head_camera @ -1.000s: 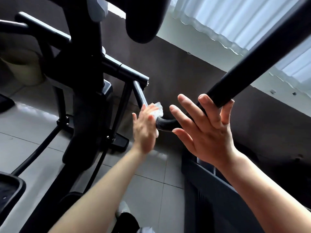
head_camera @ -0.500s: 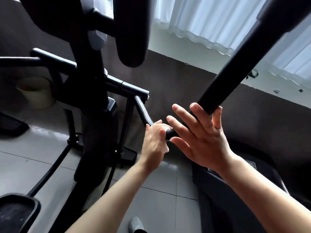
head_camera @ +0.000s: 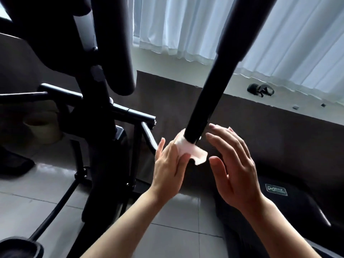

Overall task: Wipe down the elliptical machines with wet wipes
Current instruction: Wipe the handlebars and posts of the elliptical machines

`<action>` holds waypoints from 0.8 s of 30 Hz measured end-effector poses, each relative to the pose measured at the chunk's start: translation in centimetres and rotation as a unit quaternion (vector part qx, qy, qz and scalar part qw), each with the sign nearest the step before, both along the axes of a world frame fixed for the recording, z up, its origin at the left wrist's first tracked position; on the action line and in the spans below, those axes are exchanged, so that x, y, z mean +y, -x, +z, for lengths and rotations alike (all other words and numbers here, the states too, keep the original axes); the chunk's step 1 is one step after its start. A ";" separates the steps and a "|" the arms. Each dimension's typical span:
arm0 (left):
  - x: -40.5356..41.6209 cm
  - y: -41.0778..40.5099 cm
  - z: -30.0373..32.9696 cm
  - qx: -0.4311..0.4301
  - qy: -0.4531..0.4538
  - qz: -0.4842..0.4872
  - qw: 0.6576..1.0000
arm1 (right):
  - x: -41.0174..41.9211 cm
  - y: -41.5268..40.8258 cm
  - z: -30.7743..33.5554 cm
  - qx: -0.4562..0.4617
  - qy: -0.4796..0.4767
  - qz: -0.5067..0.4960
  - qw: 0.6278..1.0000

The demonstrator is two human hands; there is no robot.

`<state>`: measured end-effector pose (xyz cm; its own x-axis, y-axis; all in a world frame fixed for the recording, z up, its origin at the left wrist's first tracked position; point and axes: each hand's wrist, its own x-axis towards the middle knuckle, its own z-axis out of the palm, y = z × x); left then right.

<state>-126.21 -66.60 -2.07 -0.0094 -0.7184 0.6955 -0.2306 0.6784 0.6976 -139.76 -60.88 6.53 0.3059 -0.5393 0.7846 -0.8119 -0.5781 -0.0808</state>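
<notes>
Left grip: my left hand [head_camera: 170,170], centre of the frame, presses the wet wipe [head_camera: 188,148] against the handlebar with near-straight fingers, thumb on the loose flap (not wrapped round it).
Right grip: my right hand [head_camera: 234,166] is released, fingers spread just right of the bar, holding nothing; whether it touches the bar I cannot tell.
Wipe: white, bunched at the lower end of the handlebar [head_camera: 210,90], one corner hanging free.
Machine: the elliptical's dark frame [head_camera: 104,127] fills the left of the frame, its pedal [head_camera: 16,248] at lower left.
Beyond: tiled floor [head_camera: 176,229] and white curtain [head_camera: 186,25].
Risk: I judge the wipe may slip off, since only flat pressure pins it; the bar may swing, since neither hand grips it.
</notes>
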 end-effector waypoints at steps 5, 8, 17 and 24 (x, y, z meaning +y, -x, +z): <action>-0.6 -0.1 -4.7 -0.062 -0.061 0.060 0.994 | 0.6 0.4 -1.4 -0.016 -0.042 -0.017 0.999; 0.3 0.7 -1.1 -0.041 -0.007 0.075 0.996 | 0.5 0.2 -1.1 -0.046 -0.034 -0.024 0.998; -1.4 1.9 15.5 -0.059 0.080 0.146 0.984 | -0.9 -0.7 3.0 -0.187 0.039 -0.044 0.981; -1.4 0.8 8.4 -0.141 0.144 0.204 0.958 | -0.7 -1.1 3.5 -0.231 0.037 -0.075 0.969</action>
